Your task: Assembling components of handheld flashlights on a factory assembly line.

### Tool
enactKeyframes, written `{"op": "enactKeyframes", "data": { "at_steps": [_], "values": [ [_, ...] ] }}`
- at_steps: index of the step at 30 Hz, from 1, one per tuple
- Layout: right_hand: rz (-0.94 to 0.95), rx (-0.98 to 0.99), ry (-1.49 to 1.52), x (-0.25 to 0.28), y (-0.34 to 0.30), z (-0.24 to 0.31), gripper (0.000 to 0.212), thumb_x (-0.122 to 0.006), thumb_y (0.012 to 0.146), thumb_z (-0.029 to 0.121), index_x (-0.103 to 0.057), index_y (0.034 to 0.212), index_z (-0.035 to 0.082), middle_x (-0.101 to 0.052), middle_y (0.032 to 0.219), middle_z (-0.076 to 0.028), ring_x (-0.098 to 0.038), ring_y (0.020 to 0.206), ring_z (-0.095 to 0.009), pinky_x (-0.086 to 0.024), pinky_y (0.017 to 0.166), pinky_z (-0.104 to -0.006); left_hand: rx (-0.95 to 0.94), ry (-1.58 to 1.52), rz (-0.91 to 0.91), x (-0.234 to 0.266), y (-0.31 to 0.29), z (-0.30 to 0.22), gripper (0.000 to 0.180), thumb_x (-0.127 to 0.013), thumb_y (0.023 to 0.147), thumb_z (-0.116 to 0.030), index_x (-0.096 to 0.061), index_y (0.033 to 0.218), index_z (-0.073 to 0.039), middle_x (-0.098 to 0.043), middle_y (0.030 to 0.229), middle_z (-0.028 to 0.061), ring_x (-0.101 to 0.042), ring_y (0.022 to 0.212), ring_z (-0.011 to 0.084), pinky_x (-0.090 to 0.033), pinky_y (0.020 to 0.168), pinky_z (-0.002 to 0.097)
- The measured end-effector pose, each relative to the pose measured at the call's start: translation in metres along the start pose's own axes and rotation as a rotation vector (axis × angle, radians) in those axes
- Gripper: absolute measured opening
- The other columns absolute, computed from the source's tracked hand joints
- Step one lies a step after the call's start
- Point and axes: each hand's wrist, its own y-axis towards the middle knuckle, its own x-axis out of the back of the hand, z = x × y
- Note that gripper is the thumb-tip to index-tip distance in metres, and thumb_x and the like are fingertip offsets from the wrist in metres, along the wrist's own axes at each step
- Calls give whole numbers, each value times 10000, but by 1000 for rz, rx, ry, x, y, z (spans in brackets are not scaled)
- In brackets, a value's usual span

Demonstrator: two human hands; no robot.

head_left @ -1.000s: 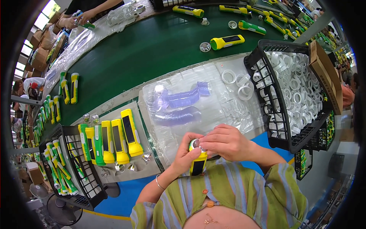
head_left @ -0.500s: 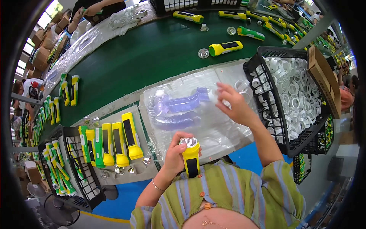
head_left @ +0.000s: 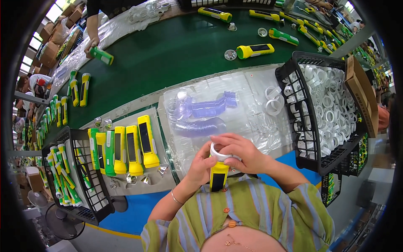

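Note:
A yellow flashlight [head_left: 218,176] stands upright close to my body, its dark panel facing me. My left hand [head_left: 199,169] is closed around its head from the left. Over the top of it, my right hand [head_left: 247,156] grips a white plastic ring [head_left: 219,155], which sits tilted on or just above the head; fingers partly hide the contact. Beyond my hands, stacks of clear bluish lens discs [head_left: 208,108] lie on the plastic-covered work area [head_left: 256,130]. A few loose white rings [head_left: 274,105] rest to their right.
A black crate [head_left: 308,122] full of white rings stands at the right. Several flashlights [head_left: 134,147] line up at the left beside silver reflectors [head_left: 163,169] and another crate [head_left: 98,201]. Across the green conveyor [head_left: 159,54], another person's hand [head_left: 93,44] holds a green flashlight [head_left: 102,55].
My right hand has come down and left from above the plastic sheet to the flashlight, now with a white ring. Across the conveyor, the other person's hand has reached out over the belt with a green flashlight.

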Motion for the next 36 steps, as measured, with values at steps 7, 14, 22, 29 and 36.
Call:
{"op": "enactKeyframes", "data": {
  "at_steps": [7, 14, 22, 29, 36],
  "values": [
    [-248, -161, 221, -33, -19, 2, 408, -713, 733, 151, -479, 1040, 16, -531, 1157, -195, -551, 1026, -359, -453, 859, -408, -70, 243, -98, 10, 8, 12, 717, -646, 776, -464, -343, 1219, 11, -505, 1111, 98, -552, 1015, 219, -478, 871, 346],
    [-503, -218, -227, 15, 21, -13, 433, -671, 738, 83, -510, 1136, 19, -573, 1108, -171, -582, 1000, -284, -459, 835, -332, -326, 1418, -221, -8, -8, 3, 832, -748, 696, -153, -242, 1328, 39, -497, 1058, 227, -573, 880, 294, -494, 736, 345],
    [-549, -96, 23, 27, 14, 8, 372, -592, 813, 108, -496, 1146, -26, -563, 1105, -198, -589, 975, -268, -474, 815, -354, -735, 1231, 113, -2, -5, -7, 646, -660, 753, -151, -354, 1292, 32, -548, 902, 203, -558, 656, 239, -477, 549, 317],
    [-530, -205, 4, 24, 12, 3, 387, -527, 891, 268, -481, 1153, -13, -591, 1046, -160, -599, 845, -191, -474, 715, -289, -690, 1425, 67, 6, 9, -17, 671, -666, 743, -185, -353, 1297, 25, -561, 887, 161, -574, 643, 209, -472, 519, 318],
    [-294, -474, -40, 41, 16, -5, 504, -374, 941, 402, -444, 1248, 8, -589, 1083, -115, -585, 920, -177, -442, 789, -256, -623, 1887, -97, -1, 1, -30, 685, -661, 749, -121, -324, 1326, 32, -583, 947, 135, -590, 710, 183, -477, 626, 307]
  ]
}}
